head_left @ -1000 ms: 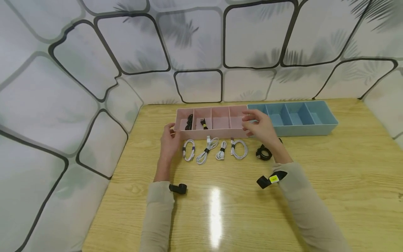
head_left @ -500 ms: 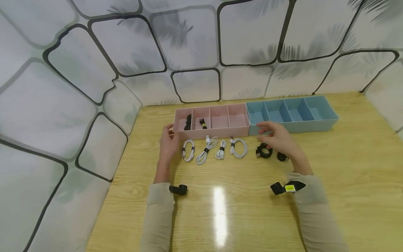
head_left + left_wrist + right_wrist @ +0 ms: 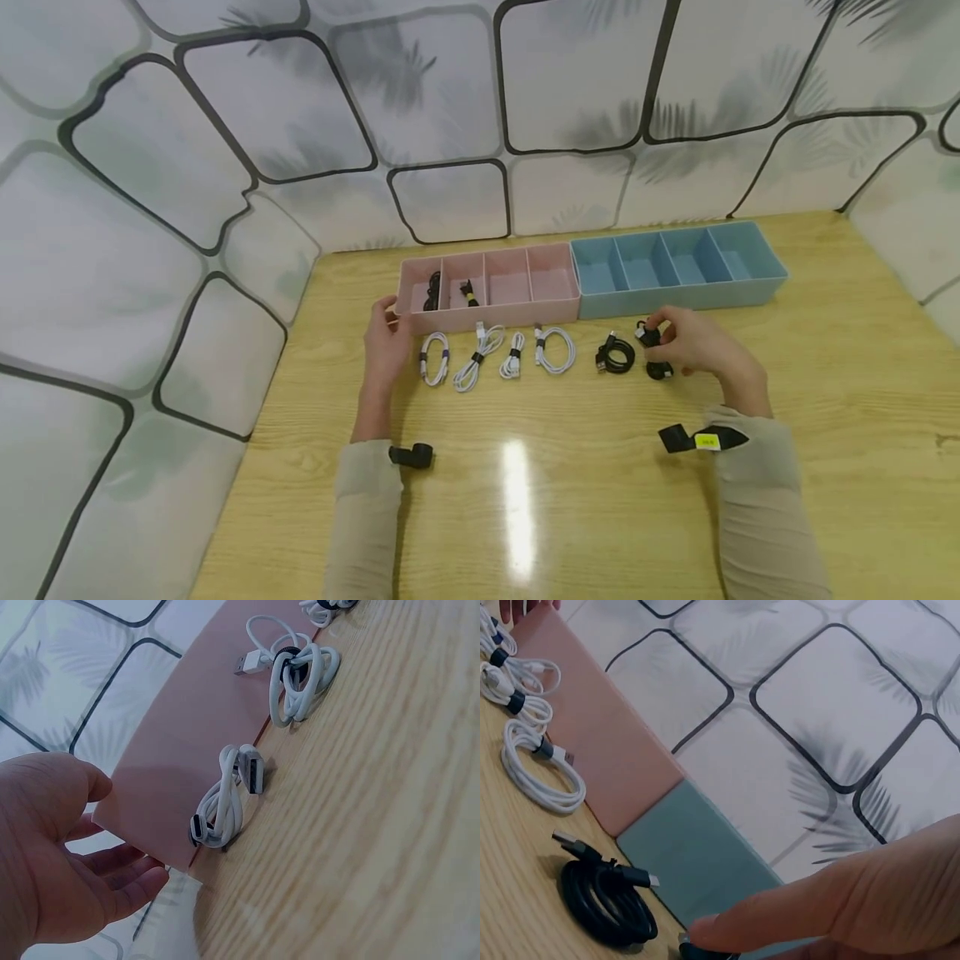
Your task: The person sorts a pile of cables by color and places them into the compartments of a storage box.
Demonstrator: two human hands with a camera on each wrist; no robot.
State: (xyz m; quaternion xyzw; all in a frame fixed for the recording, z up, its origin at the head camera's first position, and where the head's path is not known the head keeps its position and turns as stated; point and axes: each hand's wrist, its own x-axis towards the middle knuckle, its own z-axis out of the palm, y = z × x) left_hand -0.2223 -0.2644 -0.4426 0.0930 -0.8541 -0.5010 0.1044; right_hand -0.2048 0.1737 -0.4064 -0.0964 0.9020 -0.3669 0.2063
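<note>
- We see one wood-grain surface (image 3: 600, 500) beneath everything, with the things set toward its far side, probably to keep them all within reach of both hands.
- The blue box (image 3: 682, 298) stands to the right of the pink box (image 3: 510, 315), end to end; we take this as a way of making one row of compartments, open upward.
- Our left hand (image 3: 387, 344) is at the pink box's left end, its fingers loosely bent and relaxed about the corner, seemingly to steady it.
- Our right hand (image 3: 697, 343) is before the blue box, thumb and forefinger on either side of a black cable (image 3: 660, 371); we cannot tell whether they pinch it.
- Four white cables (image 3: 512, 357) lie side by side before the pink box, banded, we suppose, against tangling.
- A coiled black cable (image 3: 607, 911) lies between them and the right hand, kept apart so that it lifts singly, we judge.
- Inside the pink box, a dark cable (image 3: 432, 290) leans in the leftmost compartment and a yellow-banded cable (image 3: 468, 292) sits in the next, the dividers keeping them separate.
</note>
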